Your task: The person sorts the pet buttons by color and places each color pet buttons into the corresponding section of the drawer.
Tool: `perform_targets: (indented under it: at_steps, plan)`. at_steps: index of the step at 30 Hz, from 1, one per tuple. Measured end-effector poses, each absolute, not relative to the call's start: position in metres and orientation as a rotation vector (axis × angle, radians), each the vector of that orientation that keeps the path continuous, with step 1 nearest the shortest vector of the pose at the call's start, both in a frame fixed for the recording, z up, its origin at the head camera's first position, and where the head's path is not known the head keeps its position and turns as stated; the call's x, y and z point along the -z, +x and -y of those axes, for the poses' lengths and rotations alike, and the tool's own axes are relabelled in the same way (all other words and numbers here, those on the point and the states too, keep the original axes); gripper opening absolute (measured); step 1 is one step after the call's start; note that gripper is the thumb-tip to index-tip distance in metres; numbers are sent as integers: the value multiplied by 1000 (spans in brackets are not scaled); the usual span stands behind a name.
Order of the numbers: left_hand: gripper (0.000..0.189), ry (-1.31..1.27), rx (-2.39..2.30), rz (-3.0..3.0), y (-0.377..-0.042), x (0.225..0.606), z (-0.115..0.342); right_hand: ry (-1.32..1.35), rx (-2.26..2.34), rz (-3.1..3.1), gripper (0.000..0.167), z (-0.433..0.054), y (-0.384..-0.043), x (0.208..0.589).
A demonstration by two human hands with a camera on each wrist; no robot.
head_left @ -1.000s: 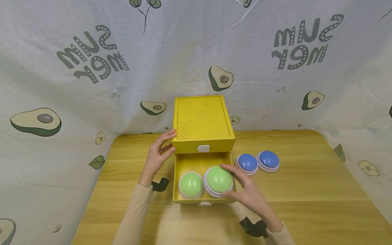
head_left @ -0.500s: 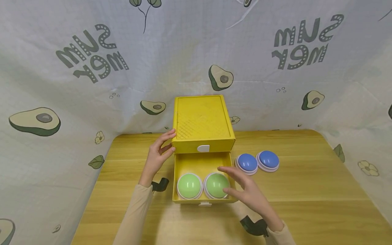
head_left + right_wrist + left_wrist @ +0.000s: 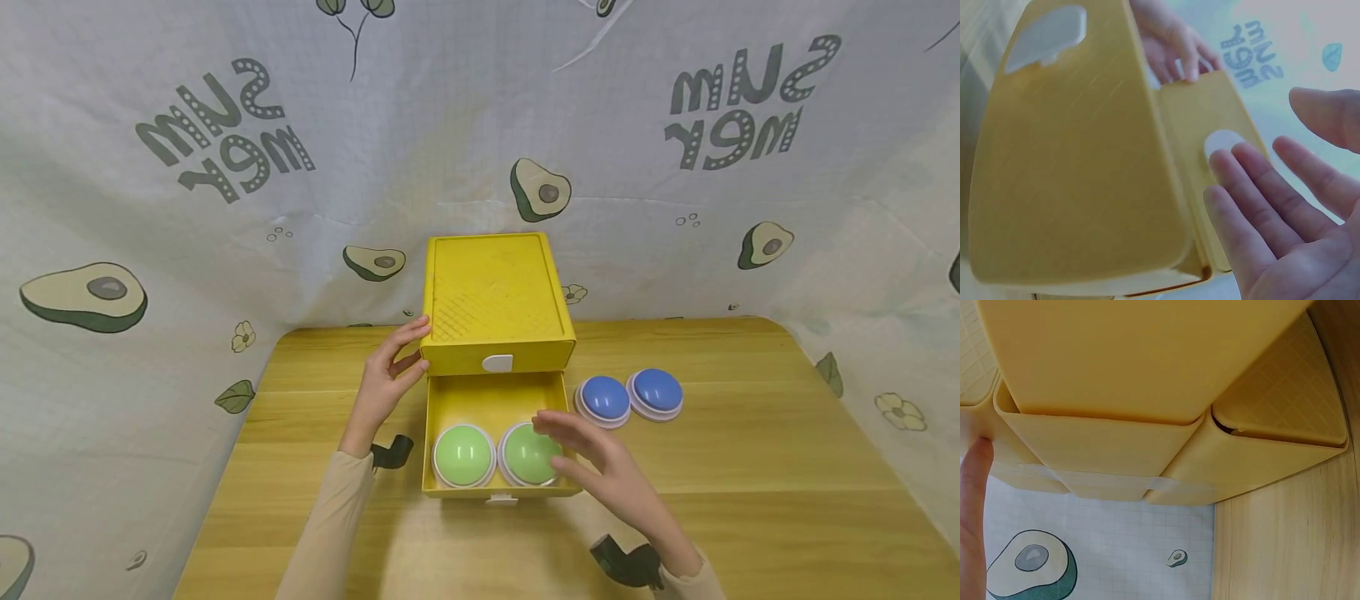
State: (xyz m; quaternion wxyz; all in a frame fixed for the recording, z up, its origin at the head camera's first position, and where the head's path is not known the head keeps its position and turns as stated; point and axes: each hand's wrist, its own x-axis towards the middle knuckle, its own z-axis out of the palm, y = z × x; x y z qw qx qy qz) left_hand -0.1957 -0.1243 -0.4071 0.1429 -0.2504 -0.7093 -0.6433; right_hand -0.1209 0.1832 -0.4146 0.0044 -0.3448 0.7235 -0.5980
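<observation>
A yellow drawer box [image 3: 495, 287] has its lower drawer [image 3: 501, 492] pulled out. Inside, near the drawer's front, two round push buttons with green domes on white bases sit side by side: one left [image 3: 464, 456], one right [image 3: 529, 455]. My right hand [image 3: 611, 475] hovers over the right green button, fingers apart and holding nothing, and hides part of it. With thumb and fingertips, my left hand [image 3: 384, 381] touches the box's left side. In the left wrist view one finger [image 3: 974, 494] presses the yellow wall. The right wrist view shows my spread fingers [image 3: 1260, 212] beside the drawer.
Two blue-domed push buttons, one nearer [image 3: 605, 398] and one farther right [image 3: 656, 392], lie on the wooden table [image 3: 750, 467] to the box's right. A printed cloth [image 3: 450, 125] hangs behind the table. The upper drawer has a white handle [image 3: 498, 363].
My right hand has let go of the right green button, which now sits lower in the drawer. The left green button shifted slightly left. My left hand stays on the box.
</observation>
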Motion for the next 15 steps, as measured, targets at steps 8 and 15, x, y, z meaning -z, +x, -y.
perform_targets:
  at_steps: [8,15]
  plan:
    - [39,-728,1871,2030,-197,410,125,-1096,1869,-2002,51,-188,-105,405]
    - [39,-732,1870,2029,-197,410,125,-1206,1742,-1851,52,-190,-94,407]
